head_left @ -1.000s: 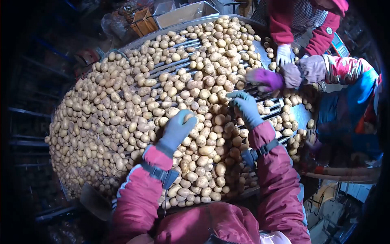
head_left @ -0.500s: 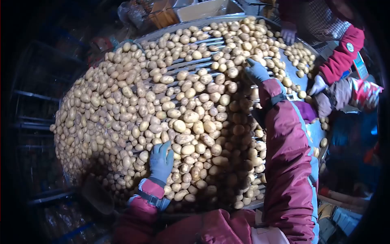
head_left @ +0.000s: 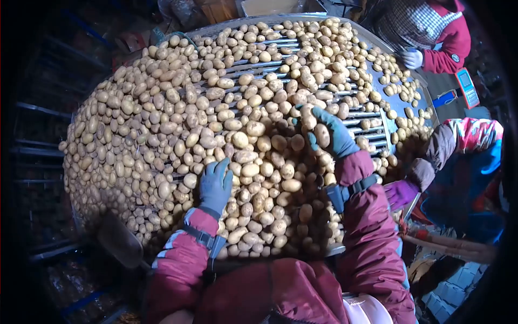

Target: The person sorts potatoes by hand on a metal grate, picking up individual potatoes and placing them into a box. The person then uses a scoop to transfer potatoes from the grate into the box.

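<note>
A broad heap of potatoes [head_left: 145, 119] spreads over slatted metal rollers [head_left: 372, 125]. My left hand [head_left: 216, 188], in a grey-blue glove, rests on the heap near its front edge with its fingers apart and nothing gripped. Farther right, my right hand [head_left: 339, 135], gloved in blue-green, curls over the pile. Between its thumb and fingers are two potatoes, one upright potato [head_left: 321, 135] and another potato [head_left: 307, 116] just beyond it. Shadow darkens the potatoes below this hand.
A co-worker's white-gloved hand [head_left: 412, 58] is at the far right rim, and another person's purple glove [head_left: 400, 193] is near my right forearm. A metal side plate [head_left: 377, 81] carries scattered potatoes. Beyond it are a red-and-blue handheld device [head_left: 467, 87] and a cardboard box [head_left: 283, 6].
My right hand has moved left and nearer from the far right rollers and now grips potatoes. My left hand stays nearly in place. The co-worker at the far right has drawn back from the potatoes.
</note>
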Motion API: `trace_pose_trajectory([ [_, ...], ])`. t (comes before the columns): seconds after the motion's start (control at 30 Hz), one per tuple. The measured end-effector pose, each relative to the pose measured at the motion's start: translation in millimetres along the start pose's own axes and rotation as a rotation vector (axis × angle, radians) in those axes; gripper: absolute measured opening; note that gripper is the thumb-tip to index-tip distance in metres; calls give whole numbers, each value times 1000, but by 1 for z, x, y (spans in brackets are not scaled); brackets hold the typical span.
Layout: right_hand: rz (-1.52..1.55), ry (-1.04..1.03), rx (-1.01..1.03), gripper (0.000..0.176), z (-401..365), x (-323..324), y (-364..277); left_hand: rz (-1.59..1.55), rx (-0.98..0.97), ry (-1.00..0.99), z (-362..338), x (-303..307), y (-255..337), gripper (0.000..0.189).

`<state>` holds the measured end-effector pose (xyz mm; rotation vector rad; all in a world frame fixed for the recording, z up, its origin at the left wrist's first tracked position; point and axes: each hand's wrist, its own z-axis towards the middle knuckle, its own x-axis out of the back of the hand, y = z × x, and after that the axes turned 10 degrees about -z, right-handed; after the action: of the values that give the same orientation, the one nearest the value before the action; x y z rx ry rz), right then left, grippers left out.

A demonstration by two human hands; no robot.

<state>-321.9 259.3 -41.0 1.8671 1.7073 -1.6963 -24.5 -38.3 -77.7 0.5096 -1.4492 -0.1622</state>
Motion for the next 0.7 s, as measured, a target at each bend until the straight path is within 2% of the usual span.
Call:
trace_pose_trajectory([
  [0.07,-215,141,11,33,-50,-38,28,7,1,-4,2,3,0,40],
  [0.1,-19,43,-36,37,-55,-31,53,-124,-63,64,0,-2,-10,40],
  [0.13,-232,24,31,39,-78,-51,66,-254,-127,132,0,-5,-22,41],
  [0.17,-262,26,22,39,-96,-65,80,-768,119,98,13,18,8,40],
  [0.2,-292,27,11,40,-109,-76,93,-1240,457,35,24,26,11,37],
  [0.23,-159,30,-34,40,-118,-85,108,-1325,354,-2,22,31,17,36],
  [0.27,-509,165,0,42,-142,-109,118,-1322,355,-1,15,51,37,36],
  [0.33,-663,46,153,44,-133,-67,176,-1500,408,-232,2,97,86,43],
  [0.37,-646,56,206,47,-116,-30,225,-1507,397,-248,-7,95,86,43],
  [0.4,-122,99,-91,51,-148,-91,201,-1515,370,-278,-17,87,85,43],
  [0.47,-209,4,-24,56,-145,-82,237,-1528,307,-359,-37,72,90,43],
  [0.53,-244,48,0,57,-154,-89,259,-1330,171,-353,-56,72,105,44],
  [0.57,-280,64,-3,58,-160,-93,267,-1047,-66,-316,-64,68,103,44],
  [0.6,-179,121,-49,53,-174,-107,267,-769,-305,-264,-70,63,98,44],
  [0.67,-433,100,273,44,-153,-65,322,-522,-521,-382,-74,42,88,45],
  [0.7,-427,150,298,44,-176,-71,317,-458,-587,-427,-79,44,90,44],
])
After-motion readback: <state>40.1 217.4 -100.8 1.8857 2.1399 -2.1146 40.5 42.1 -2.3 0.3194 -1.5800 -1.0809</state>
